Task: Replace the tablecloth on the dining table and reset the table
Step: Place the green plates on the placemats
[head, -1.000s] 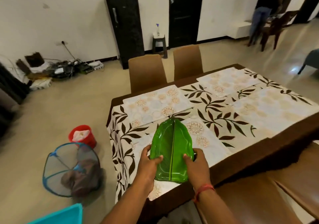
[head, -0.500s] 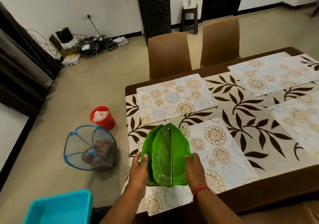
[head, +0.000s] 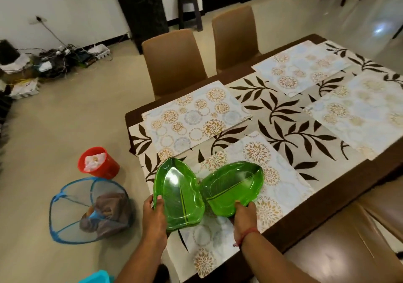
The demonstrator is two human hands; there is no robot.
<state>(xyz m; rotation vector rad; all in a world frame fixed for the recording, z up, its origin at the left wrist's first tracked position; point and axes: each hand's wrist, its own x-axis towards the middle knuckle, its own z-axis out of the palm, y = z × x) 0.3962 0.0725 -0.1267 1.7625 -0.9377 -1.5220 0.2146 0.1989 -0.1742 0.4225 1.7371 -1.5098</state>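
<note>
Two green leaf-shaped plates are held above the near left corner of the dining table (head: 309,219). My left hand (head: 153,215) grips the left plate (head: 177,195) by its near edge, past the table's corner. My right hand (head: 243,215) grips the right plate (head: 233,189), tilted over the nearest floral placemat (head: 270,186). A cream tablecloth with brown leaves (head: 281,119) covers the table. Three more floral placemats (head: 194,115) lie on it.
Two brown chairs (head: 174,62) stand at the far side, another (head: 349,239) at my near right. On the floor left of the table are a red bucket (head: 98,162), a blue mesh basket with cloth (head: 89,208) and a turquoise tub (head: 96,279). Cables lie by the wall.
The stacked green plates have been separated: my left hand now carries one to the left and my right hand carries the other to the right over the placemat.
</note>
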